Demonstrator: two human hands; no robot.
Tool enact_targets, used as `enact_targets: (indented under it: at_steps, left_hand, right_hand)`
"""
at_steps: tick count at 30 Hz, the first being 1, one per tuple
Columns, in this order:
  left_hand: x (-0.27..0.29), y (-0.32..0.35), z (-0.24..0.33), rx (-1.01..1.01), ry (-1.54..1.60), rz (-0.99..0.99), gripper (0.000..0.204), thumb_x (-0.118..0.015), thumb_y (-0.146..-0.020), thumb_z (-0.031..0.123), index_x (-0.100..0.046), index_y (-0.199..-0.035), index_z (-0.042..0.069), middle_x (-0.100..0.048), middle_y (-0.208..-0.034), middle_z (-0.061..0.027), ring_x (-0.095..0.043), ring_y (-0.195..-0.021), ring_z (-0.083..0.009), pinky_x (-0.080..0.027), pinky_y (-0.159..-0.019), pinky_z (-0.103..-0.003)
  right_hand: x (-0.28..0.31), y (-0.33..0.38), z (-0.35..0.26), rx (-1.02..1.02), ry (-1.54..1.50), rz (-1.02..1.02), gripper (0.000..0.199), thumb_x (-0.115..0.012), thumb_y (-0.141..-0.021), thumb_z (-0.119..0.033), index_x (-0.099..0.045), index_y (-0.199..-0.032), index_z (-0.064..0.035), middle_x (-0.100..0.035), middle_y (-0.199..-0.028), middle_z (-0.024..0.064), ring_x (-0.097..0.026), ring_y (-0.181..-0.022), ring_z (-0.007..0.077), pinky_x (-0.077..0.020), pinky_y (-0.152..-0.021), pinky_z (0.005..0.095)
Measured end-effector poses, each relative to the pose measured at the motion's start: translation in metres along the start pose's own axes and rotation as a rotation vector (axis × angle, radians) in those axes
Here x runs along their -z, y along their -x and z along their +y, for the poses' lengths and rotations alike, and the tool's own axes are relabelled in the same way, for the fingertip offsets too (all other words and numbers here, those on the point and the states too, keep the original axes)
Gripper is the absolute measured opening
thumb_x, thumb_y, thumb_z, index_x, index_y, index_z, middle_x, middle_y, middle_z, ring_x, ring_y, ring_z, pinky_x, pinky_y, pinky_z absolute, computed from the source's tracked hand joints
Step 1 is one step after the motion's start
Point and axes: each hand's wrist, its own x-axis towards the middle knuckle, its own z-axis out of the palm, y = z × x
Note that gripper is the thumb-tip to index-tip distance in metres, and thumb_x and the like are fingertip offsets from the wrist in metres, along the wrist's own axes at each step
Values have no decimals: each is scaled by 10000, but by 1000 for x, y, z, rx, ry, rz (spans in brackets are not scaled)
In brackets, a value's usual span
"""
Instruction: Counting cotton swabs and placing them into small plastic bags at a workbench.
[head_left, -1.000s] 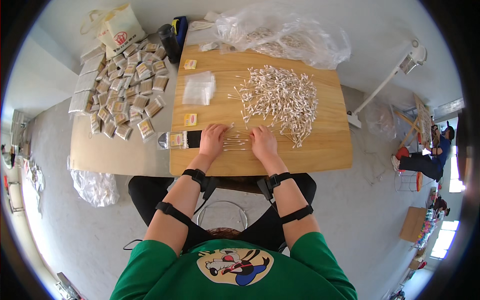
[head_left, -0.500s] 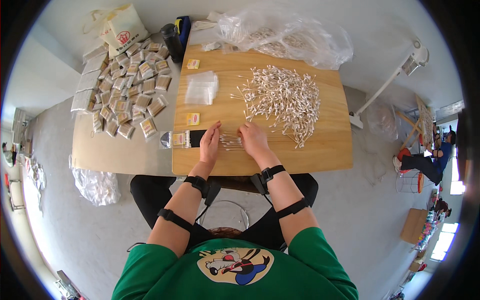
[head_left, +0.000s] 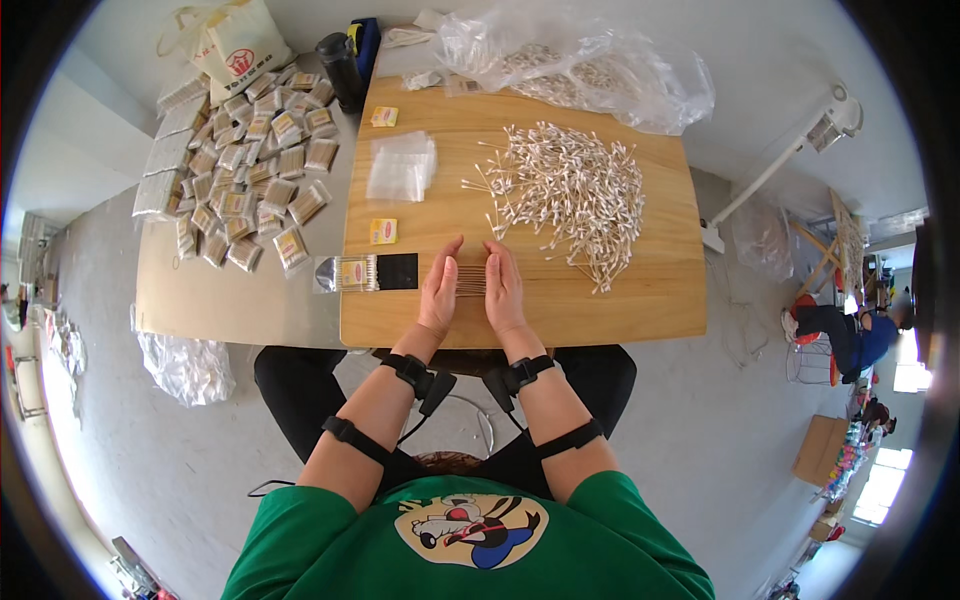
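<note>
A row of cotton swabs (head_left: 470, 281) lies between my two hands near the table's front edge, thin brown sticks running from one palm to the other. My left hand (head_left: 436, 287) cups the left ends with its fingers stretched out. Against the right ends my right hand (head_left: 504, 285) is held upright the same way. The swab tips are hidden by the hands. Just left of my left hand is a flat black strip (head_left: 398, 271), its end by a clear packet of swabs (head_left: 357, 273) with a yellow card. Beyond my right hand spreads a loose heap of white-tipped swabs (head_left: 580, 195).
Small yellow-and-white cards (head_left: 384, 231) and a stack of clear bags (head_left: 398, 168) lie toward the left of the wooden table (head_left: 610, 325). Many filled packets (head_left: 250, 170) cover the adjoining table. A black bottle (head_left: 342, 75) and a big plastic bag of swabs (head_left: 575, 75) stand farther back.
My left hand has moved right, off the black strip, which now shows fully. My right hand has turned from gathering swabs to facing the left palm, and the swabs between are lined up.
</note>
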Motion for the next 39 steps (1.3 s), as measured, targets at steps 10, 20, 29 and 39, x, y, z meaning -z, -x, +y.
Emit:
enact_targets:
  at_steps: [10, 20, 29, 39]
  left_hand:
    - [23, 0, -2, -329, -1097, -218, 491, -497, -990, 279, -462, -1419, 43, -478, -1452, -137, -402, -1377, -305, -282, -1156, -440]
    - [21, 13, -3, -356, -1236, -234, 537, -536, -949, 286, -440, -1427, 61, -390, -1520, -119, -341, -1419, -280, -246, -1177, -459]
    - [20, -7, -5, -373, -1123, -197, 401, -554, -941, 238, -551, -1299, 57, -449, -1462, -137, -385, -1378, -309, -276, -1158, -477]
    - [23, -6, -7, -434, -880, -137, 264, -571, -922, 161, -623, -1147, 34, -552, -1344, -157, -482, -1284, -336, -342, -1110, -479]
  right_hand:
    - [20, -27, 17, -3, 552, 7, 158, -705, -820, -113, -595, -923, -67, -607, -913, 108, -592, -879, 323, -490, -749, 430]
    - [25, -37, 17, 87, 689, -91, 112, -712, -793, -121, -606, -810, -91, -602, -859, 100, -601, -826, 323, -500, -715, 423]
    - [25, -40, 13, -108, 521, -110, 101, -702, -816, -139, -623, -842, -82, -641, -861, 110, -635, -824, 339, -515, -702, 452]
    - [16, -48, 21, 19, 688, -28, 107, -696, -819, -148, -615, -826, -77, -626, -853, 122, -630, -831, 335, -514, -700, 442]
